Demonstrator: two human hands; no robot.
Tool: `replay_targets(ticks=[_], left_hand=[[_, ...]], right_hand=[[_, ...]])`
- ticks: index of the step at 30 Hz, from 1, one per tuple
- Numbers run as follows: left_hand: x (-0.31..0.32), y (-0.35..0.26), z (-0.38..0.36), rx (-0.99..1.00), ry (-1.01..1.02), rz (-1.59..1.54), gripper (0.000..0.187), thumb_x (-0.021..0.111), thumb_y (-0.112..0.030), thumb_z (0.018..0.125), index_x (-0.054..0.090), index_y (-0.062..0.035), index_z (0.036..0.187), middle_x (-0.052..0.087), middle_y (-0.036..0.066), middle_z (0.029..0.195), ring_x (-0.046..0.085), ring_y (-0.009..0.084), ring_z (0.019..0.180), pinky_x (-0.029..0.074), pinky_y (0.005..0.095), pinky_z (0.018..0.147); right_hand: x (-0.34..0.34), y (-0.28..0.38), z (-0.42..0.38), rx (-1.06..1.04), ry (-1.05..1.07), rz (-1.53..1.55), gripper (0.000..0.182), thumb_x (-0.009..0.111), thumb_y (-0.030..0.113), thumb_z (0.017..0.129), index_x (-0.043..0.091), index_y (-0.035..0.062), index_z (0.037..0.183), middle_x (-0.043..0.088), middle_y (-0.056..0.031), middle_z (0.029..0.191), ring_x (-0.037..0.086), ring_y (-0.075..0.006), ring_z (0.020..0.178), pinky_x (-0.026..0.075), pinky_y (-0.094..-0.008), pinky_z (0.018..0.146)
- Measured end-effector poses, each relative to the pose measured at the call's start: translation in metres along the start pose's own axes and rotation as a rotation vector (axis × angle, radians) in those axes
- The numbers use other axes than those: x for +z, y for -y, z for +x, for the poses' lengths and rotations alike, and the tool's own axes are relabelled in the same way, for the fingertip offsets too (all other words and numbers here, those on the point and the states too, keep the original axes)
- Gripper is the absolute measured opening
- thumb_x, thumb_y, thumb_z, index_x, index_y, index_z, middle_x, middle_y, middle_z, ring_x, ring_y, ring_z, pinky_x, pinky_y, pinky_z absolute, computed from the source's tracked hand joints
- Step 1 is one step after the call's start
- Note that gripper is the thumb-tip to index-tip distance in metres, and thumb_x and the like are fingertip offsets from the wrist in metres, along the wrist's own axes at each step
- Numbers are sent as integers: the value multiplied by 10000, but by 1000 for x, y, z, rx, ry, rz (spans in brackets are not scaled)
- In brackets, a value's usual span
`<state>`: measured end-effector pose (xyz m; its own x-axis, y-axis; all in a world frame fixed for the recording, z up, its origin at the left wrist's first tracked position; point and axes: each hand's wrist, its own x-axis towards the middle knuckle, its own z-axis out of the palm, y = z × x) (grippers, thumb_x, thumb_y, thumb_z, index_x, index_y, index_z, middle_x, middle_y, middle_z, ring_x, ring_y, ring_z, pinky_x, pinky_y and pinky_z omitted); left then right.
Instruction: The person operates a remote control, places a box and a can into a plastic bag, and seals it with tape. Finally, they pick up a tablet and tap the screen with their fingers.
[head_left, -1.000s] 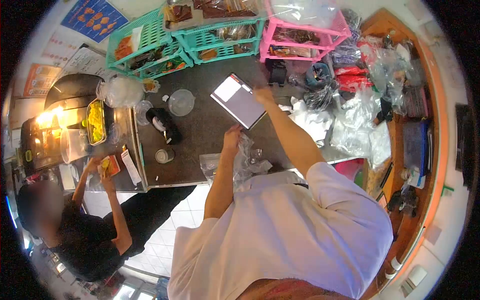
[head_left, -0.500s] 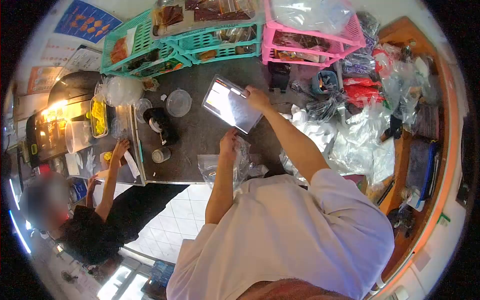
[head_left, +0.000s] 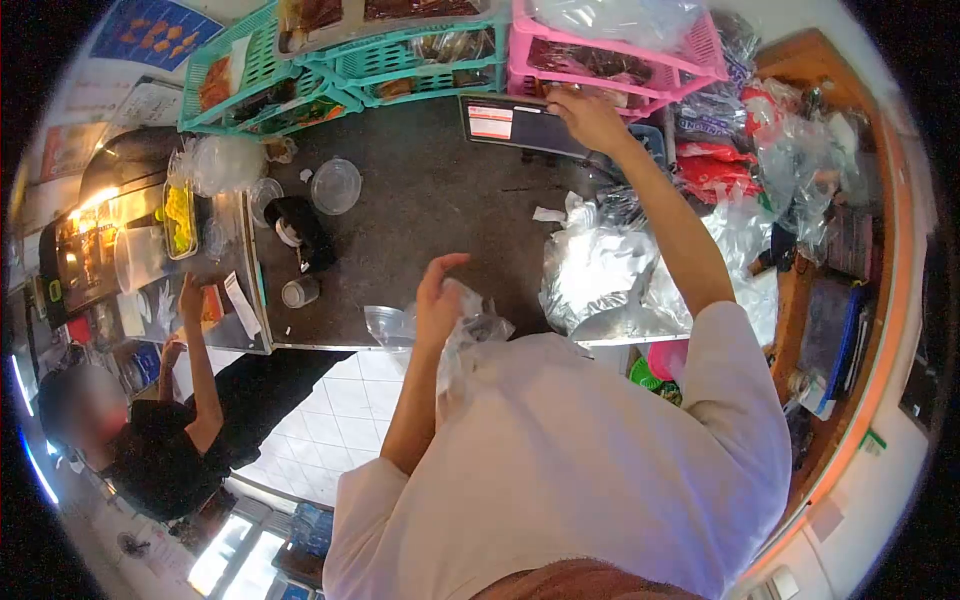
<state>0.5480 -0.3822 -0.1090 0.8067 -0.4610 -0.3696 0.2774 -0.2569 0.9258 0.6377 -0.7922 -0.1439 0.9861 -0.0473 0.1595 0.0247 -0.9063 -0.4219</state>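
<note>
My right hand point(head_left: 588, 118) grips the top right edge of a dark tablet point(head_left: 520, 128), which stands tilted in front of the pink basket with a white and red panel on its screen. Near the front edge of the dark counter point(head_left: 420, 190), my left hand point(head_left: 440, 295) has its index finger stretched out and its fingers apart. Clear plastic bags point(head_left: 475, 325) lie against and behind that hand. To its left is a clear plastic container point(head_left: 388, 324) at the counter edge.
Green baskets point(head_left: 375, 90) and a pink basket point(head_left: 690, 85) stand at the back. Silvery bags point(head_left: 600, 270) cover the right side. A black dispenser point(head_left: 300, 235), a round lid point(head_left: 336, 186) and a small jar point(head_left: 300, 292) are on the left. A co-worker point(head_left: 150, 440) works at far left.
The tablet has moved back and right with my right hand and is tilted more upright. My left hand has come away from the tablet, its fingers spread. The co-worker's hand has shifted left.
</note>
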Motion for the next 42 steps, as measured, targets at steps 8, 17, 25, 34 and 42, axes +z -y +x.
replay_targets(ticks=[8,17,25,34,42], left_hand=[[-36,-92,-65,49,-212,150,493,429,50,758,598,-19,1217,641,84,1235,547,46,649,464,211,570],[-1,-116,-72,107,-180,-248,255,528,39,815,629,-20,1042,548,160,1377,586,99,787,470,206,638],[-58,-116,-87,319,-160,-145,199,502,81,869,637,-29,965,514,209,1438,618,259,1193,540,257,836],[-72,-115,-128,563,-20,723,273,608,-103,884,622,-20,1143,641,214,1197,618,396,1038,494,473,925],[-76,67,3,296,-26,1376,630,619,-203,887,387,-53,1453,478,239,1416,387,431,1349,344,671,1025]], right_hand=[[35,-48,12,52,202,63,289,547,386,993,629,133,1105,667,-163,1009,643,-394,938,491,-532,798],[-33,175,-97,-62,196,1047,104,671,124,924,695,28,955,691,-47,938,649,-151,912,512,-309,818],[65,280,-235,56,590,339,380,630,206,862,604,46,1205,639,-208,1109,628,-384,1077,491,-524,931],[84,315,-211,-100,415,-12,563,668,256,804,567,94,1334,559,-209,1299,533,-335,1238,469,-489,970],[113,291,-215,-116,1151,-182,742,759,355,755,526,27,1378,502,-199,1433,478,-353,1326,475,-499,986]])
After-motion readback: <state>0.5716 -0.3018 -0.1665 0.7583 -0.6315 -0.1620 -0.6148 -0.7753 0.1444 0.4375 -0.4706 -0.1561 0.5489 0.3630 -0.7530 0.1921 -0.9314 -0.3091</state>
